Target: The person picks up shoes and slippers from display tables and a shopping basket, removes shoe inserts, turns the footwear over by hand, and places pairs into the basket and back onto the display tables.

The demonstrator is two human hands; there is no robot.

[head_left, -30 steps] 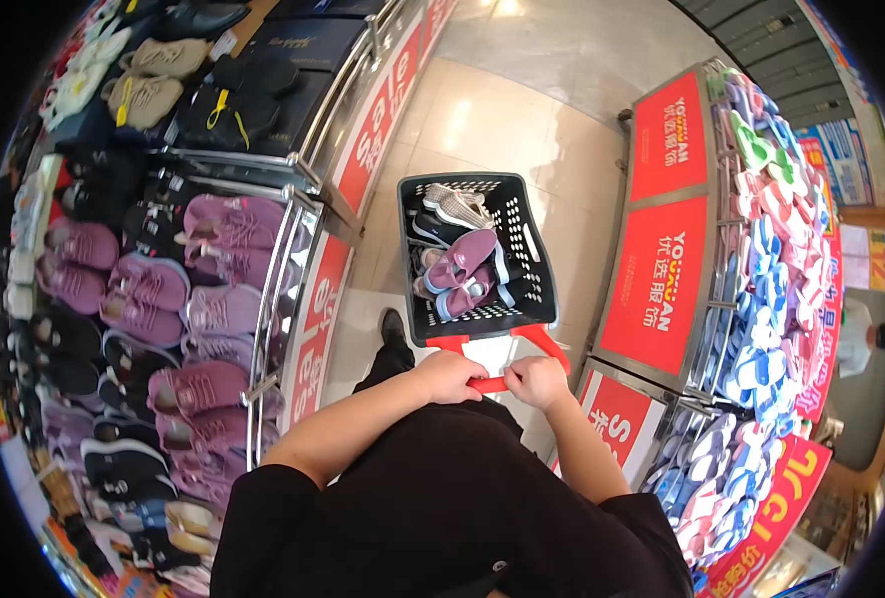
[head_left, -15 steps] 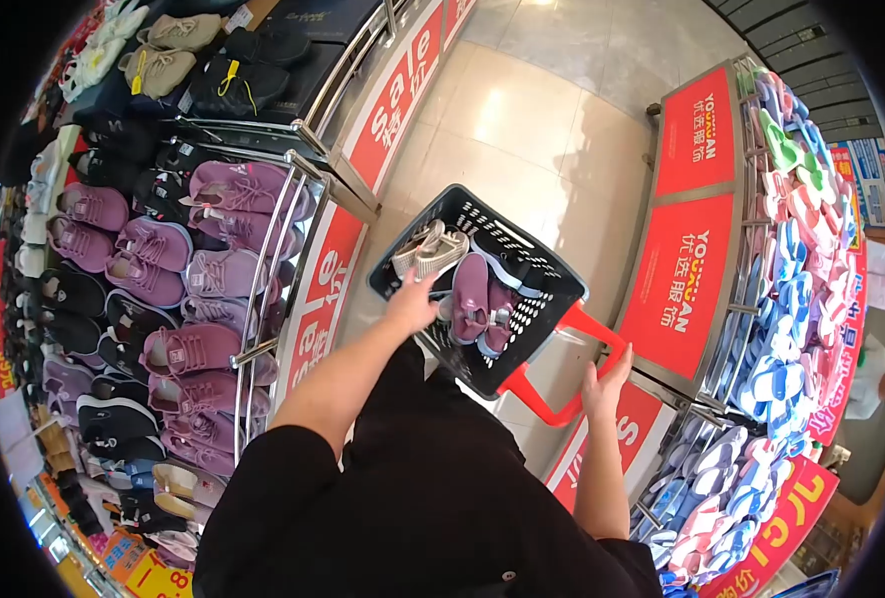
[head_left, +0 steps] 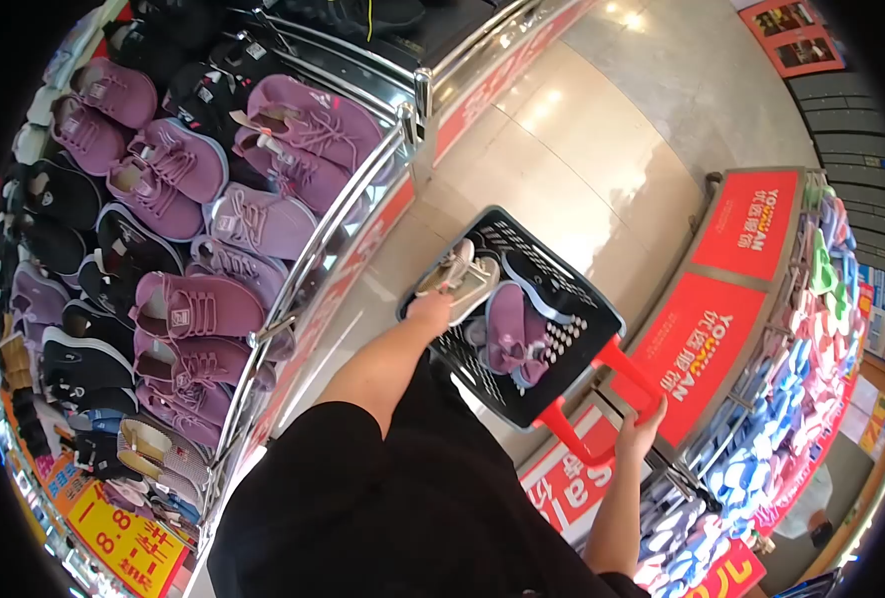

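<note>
A black shopping basket (head_left: 562, 289) with a red handle (head_left: 652, 384) is in front of my body. My right hand (head_left: 642, 431) is closed around the end of the red handle. At the basket's near left side, my left hand (head_left: 429, 311) grips a pair of beige shoes (head_left: 470, 279); its fingertips are partly hidden by them. Beside these, a pair of mauve sneakers (head_left: 507, 324) lies in the basket. A dark shoe with a pale sole (head_left: 524, 274) lies further back in it.
To my left, a metal-railed rack holds rows of mauve sneakers (head_left: 203, 304) and black shoes (head_left: 133, 249). Shelves of slippers (head_left: 761, 448) with red sign panels (head_left: 711, 344) stand on the right. A tiled aisle (head_left: 582, 149) runs ahead between them.
My view has turned and come closer to the left rack. The basket now sits lower and further right in view. The beige shoes have shifted and tilted under my left hand.
</note>
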